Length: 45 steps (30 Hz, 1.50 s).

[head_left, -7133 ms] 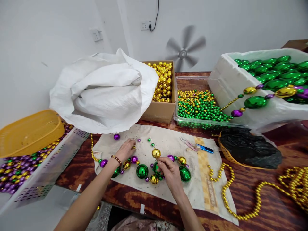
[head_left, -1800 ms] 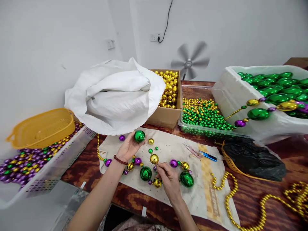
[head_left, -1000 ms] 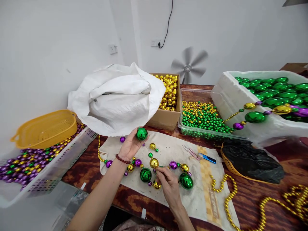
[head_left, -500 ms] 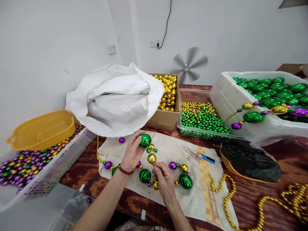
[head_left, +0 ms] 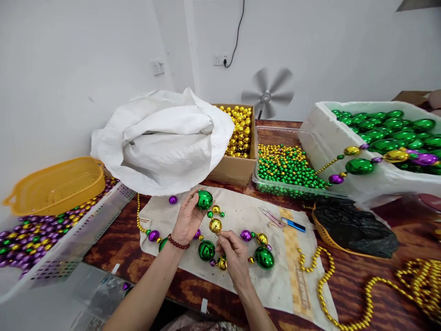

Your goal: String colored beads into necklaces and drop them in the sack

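Observation:
My left hand (head_left: pixel 187 216) is closed around a large shiny green ball bead (head_left: pixel 204 200), holding it just above a pale cloth (head_left: pixel 272 280). Smaller gold and green beads hang below that ball, with a gold bead (head_left: pixel 215 225) lowest among them. Thumb and forefinger of my right hand (head_left: pixel 235 257) pinch something thin right under this gold bead; it is too small to make out. Beneath both hands a string of purple, gold and green beads lies on the cloth, with one big green bead (head_left: pixel 206 250) between my hands and another (head_left: pixel 264 258) right of my right hand.
Behind stand a white sack (head_left: pixel 165 151), a carton of gold beads (head_left: pixel 237 164), a clear bin (head_left: pixel 289 186) and a foam box (head_left: pixel 310 128). At left is a white crate (head_left: pixel 86 230) under a yellow basket (head_left: pixel 58 184). Tweezers (head_left: pixel 270 216) and a blue-handled tool (head_left: pixel 292 224) lie right of my hands.
My left hand has shifted slightly left with the green bead, its fingers spread a little around it. My right hand keeps its pinch under the gold bead. The whole view has drifted slightly.

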Motion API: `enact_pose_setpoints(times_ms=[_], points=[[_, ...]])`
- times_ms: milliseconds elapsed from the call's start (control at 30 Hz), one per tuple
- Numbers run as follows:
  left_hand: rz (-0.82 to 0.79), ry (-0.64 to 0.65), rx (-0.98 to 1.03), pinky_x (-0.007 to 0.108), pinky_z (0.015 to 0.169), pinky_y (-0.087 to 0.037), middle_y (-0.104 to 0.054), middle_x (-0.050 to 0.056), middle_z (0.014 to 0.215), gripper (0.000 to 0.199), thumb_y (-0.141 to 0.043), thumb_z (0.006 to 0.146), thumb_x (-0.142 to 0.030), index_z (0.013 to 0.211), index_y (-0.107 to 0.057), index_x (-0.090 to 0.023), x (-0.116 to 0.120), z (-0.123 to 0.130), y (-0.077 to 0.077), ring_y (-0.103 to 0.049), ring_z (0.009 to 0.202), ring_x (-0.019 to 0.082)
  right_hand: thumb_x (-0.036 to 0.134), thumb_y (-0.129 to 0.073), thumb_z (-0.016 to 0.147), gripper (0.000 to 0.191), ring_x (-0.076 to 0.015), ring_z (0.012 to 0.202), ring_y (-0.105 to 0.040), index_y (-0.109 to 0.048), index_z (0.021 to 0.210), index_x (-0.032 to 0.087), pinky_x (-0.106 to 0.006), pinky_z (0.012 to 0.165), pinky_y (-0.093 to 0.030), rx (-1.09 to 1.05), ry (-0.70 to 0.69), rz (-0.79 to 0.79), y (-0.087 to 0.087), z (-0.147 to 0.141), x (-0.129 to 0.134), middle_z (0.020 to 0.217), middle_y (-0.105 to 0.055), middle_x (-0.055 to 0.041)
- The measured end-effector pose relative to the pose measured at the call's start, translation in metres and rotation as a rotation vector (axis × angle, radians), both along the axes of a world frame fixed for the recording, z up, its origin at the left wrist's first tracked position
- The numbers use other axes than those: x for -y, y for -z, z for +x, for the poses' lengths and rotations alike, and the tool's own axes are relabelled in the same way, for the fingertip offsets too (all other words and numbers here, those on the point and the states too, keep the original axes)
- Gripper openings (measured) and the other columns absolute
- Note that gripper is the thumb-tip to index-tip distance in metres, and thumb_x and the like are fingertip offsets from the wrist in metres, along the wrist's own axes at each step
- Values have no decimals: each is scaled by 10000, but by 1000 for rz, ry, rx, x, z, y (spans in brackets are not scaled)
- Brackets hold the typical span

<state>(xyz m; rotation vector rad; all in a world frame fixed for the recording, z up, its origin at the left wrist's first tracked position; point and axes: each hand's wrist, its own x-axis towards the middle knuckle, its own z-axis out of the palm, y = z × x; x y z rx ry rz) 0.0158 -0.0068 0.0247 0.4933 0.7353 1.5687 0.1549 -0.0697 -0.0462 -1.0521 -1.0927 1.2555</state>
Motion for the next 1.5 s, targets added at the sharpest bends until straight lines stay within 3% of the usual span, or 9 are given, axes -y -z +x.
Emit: enact_pose_setpoints(times_ms=[367,567,667,800,900,1000,1133,1267,1500], points=[[-27,-25,-1,391,923,-571,-685,18,1002,249,-799,769,-284,992,-717,-211,-1,-1,6,-639,882,148,474,-723,769,314,-174,571,-674,-740,870,178,-247,479,-527,-132,-124,-162,2,0,-3,700,-688,-29],[-27,-158,-72,370,906,-548,-674,12,1022,246,-816,738,-337,917,-707,-210,-14,-18,15,-614,925,150,567,-770,686,417,-158,502,-637,-679,741,164,-190,374,-411,-35,-81,-288,1,16,-6,616,-660,-24],[-100,-198,-348,367,883,-524,-661,24,978,314,-834,690,-364,932,-715,-204,-23,-36,28,-594,904,167,594,-766,683,444,-153,475,-619,-671,715,162,-192,363,-394,26,-57,-303,3,30,-7,605,-652,-27],[-43,-186,-1074,410,994,-449,-633,72,1033,289,-772,736,-302,1004,-727,-202,-34,-57,47,-577,1012,238,607,-748,700,455,-152,475,-609,-669,724,160,-200,376,-404,48,-1,-280,8,39,-8,603,-648,-27],[65,-36,-1614,420,1032,-424,-588,95,1113,287,-682,803,-211,1089,-689,-206,-37,-61,60,-564,1069,262,607,-749,704,455,-154,495,-614,-670,755,162,-209,398,-431,4,24,-268,11,37,-9,621,-658,-30],[48,119,-1836,420,1011,-432,-587,107,1144,276,-651,826,-188,1101,-667,-205,-40,-59,70,-559,1081,274,607,-753,705,456,-154,509,-619,-676,769,162,-213,410,-443,-29,14,-273,14,33,-9,650,-672,-37],[-61,74,-1920,491,1038,-373,-586,152,1195,258,-567,897,-262,1124,-664,-191,-47,-71,69,-512,1153,331,597,-760,705,444,-151,518,-616,-679,771,165,-214,421,-451,-49,-13,-288,17,31,-8,663,-676,-36],[-186,13,-1961,531,1061,-325,-576,186,1254,298,-470,897,-161,1112,-676,-174,-54,-102,59,-468,1226,361,591,-765,702,438,-150,511,-610,-676,768,167,-215,418,-447,-65,1,-284,16,31,-8,651,-668,-30],[-322,-8,-1802,517,991,-417,-672,167,977,59,-636,753,-145,800,-670,-158,-51,-131,53,-587,1077,350,587,-729,750,423,-169,545,-632,-684,766,167,-221,426,-449,-28,-22,-226,10,28,-8,653,-668,-40]])
